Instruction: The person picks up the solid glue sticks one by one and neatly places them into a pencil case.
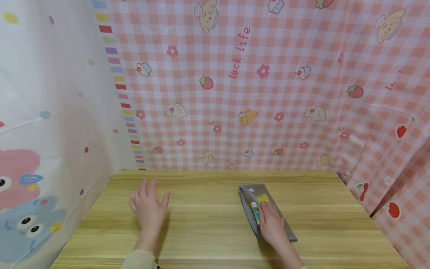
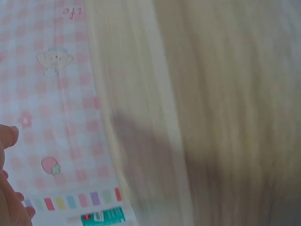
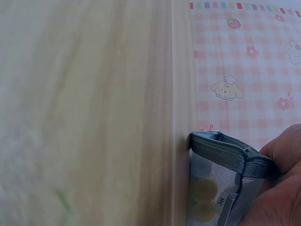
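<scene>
My right hand (image 1: 272,224) grips a grey mesh zip pouch (image 1: 289,231), whose mouth gapes. In the right wrist view the thumb and fingers hold the pouch (image 3: 218,157) by its zipped edge. Round yellow pieces (image 3: 204,190) show through the mesh. A teal-and-white glue stick (image 1: 255,213) lies along the gaping side; whether inside is unclear. My left hand (image 1: 147,205) is raised over the table's left part, fingers and thumb spread. Another glue stick (image 2: 102,216) shows close beside it in the left wrist view, apparently held by the outer fingers; the hold itself is hidden.
Wood-grain table (image 1: 198,231) spreads beneath both hands. A pink checked curtain (image 1: 235,93) hangs along its back edge and right side. On the left hangs a white curtain (image 1: 67,130) with cartoon figures.
</scene>
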Motion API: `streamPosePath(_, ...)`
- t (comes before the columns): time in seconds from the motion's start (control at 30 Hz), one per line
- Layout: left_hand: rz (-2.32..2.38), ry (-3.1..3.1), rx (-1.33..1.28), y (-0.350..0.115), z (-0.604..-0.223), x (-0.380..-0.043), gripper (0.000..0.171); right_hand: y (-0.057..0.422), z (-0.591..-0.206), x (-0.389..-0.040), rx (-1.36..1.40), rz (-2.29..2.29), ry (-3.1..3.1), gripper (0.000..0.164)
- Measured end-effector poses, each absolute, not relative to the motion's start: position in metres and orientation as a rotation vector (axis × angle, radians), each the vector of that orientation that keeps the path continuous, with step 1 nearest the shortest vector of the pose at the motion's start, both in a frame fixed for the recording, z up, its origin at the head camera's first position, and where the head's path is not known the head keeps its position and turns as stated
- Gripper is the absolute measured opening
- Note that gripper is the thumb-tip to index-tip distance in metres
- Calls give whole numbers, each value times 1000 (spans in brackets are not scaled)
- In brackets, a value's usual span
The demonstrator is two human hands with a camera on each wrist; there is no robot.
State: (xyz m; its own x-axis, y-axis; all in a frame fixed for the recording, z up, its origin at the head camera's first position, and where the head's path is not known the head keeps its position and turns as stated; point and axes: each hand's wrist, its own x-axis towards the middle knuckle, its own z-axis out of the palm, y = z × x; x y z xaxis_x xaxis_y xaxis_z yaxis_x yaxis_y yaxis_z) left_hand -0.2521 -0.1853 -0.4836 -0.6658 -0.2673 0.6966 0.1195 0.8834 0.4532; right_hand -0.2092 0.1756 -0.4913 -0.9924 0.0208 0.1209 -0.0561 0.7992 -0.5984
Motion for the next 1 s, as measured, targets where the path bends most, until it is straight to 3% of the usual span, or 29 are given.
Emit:
streamPosePath(0.4, -727, -2193, 255, -212, -479, -245, 69, 175, -492, -209, 25, 969, -2872, 43)
streamPosePath(1.0, -1116, -2107, 435, -230, -479, -240, 58, 176, -494, -208, 31, 976, -2841, 42)
